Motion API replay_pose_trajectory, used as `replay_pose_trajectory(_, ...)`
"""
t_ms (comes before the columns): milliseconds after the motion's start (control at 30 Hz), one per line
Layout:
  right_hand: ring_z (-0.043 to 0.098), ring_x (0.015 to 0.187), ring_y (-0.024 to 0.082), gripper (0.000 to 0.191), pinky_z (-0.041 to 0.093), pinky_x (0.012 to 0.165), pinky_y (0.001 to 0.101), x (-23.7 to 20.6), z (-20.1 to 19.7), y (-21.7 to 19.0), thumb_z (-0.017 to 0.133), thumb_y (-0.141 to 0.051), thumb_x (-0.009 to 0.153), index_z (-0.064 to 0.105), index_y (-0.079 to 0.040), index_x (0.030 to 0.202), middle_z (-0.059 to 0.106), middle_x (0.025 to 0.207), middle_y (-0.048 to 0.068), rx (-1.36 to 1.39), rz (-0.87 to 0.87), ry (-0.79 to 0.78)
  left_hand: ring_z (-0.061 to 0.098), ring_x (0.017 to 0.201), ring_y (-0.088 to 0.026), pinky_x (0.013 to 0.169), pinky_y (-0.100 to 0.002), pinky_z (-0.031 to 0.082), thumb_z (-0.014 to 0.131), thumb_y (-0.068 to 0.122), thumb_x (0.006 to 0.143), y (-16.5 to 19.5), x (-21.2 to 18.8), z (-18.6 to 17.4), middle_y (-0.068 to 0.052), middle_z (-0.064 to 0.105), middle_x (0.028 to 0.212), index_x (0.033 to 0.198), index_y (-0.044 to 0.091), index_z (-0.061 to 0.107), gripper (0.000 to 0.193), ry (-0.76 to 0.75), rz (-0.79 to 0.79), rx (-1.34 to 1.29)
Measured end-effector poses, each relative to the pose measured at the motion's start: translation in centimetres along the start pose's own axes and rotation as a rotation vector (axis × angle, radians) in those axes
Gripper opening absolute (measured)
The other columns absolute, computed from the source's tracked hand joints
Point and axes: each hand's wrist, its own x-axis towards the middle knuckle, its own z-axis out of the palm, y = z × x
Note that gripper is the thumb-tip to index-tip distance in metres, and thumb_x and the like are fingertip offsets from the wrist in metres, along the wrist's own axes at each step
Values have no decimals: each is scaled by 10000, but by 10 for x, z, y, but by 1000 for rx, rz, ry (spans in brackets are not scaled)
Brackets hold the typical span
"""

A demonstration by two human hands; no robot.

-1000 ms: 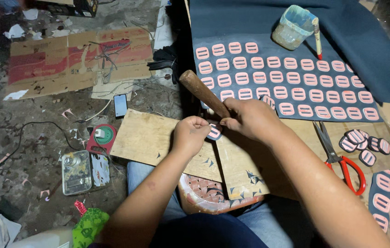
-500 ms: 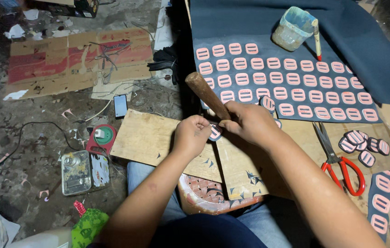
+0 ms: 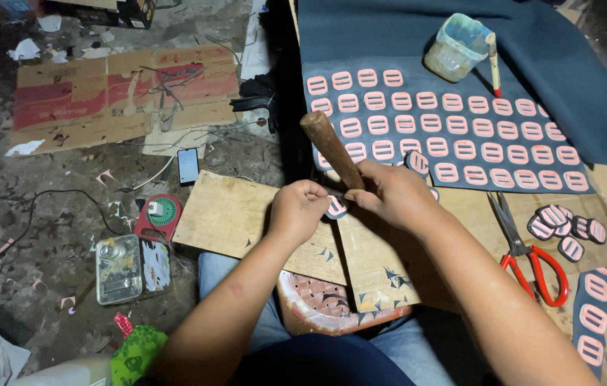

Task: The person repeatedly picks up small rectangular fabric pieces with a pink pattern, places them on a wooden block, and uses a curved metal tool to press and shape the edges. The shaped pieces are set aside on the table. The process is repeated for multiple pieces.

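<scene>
Pink ovals on a small dark patch mark the piece pinched between both hands, held just above the wooden board that lies across the person's lap. The left hand closes its fingertips on the patch's left edge, seemingly to steady it over the board. The right hand grips a wooden-handled tool in a full fist, with the handle slanting up and away from the board, while its fingertips also touch the patch; the working end is hidden under the hand. Beyond the board lies a dark blue sheet set with rows of the same pink pieces. To the right of the board, red-handled scissors rest beside a small pile of cut patches, within easy reach.
</scene>
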Motion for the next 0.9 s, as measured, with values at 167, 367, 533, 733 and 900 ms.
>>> replay_pose_trajectory(167, 709, 777, 360, 375, 538, 663, 453, 0, 0, 2, 778, -379, 819, 671, -164, 1108, 738, 839, 125, -29, 26, -47, 666, 684, -119, 608, -273, 529, 790, 102, 822, -5, 6, 1, -70, 729, 812, 915, 5, 689, 169, -51, -208, -235)
replay_pose_trajectory(367, 714, 805, 359, 382, 539, 672, 455, 0, 2, 3, 781, -404, 833, 673, -162, 1109, 749, 875, 115, -22, 51, 11, 667, 682, -99, 618, -255, 536, 791, 90, 811, -13, 12, 5, -53, 737, 793, 879, -2, 703, 144, -41, -52, -188)
replay_pose_trajectory(533, 708, 810, 365, 365, 532, 675, 461, -1, 3, 4, 789, -395, 831, 679, -153, 1081, 744, 863, 124, -40, 13, -14, 658, 674, -105, 618, -257, 539, 790, 84, 807, -10, 8, 5, -49, 725, 792, 879, 7, 695, 142, 9, -125, -226)
replay_pose_trajectory(733, 705, 794, 368, 400, 529, 663, 464, 3, 1, 4, 791, -383, 815, 671, -170, 1133, 739, 857, 128, -18, 20, 9, 660, 665, -119, 615, -284, 538, 746, 83, 817, 1, 7, 1, -58, 727, 776, 869, -2, 710, 105, -51, -136, -211)
replay_pose_trajectory(900, 706, 787, 367, 399, 533, 664, 468, 6, -2, 5, 794, -392, 799, 680, -182, 1119, 737, 837, 125, -43, 17, -44, 702, 674, -115, 650, -285, 565, 747, 116, 807, 5, -1, 0, -55, 743, 752, 863, 18, 725, 114, 46, 88, 104)
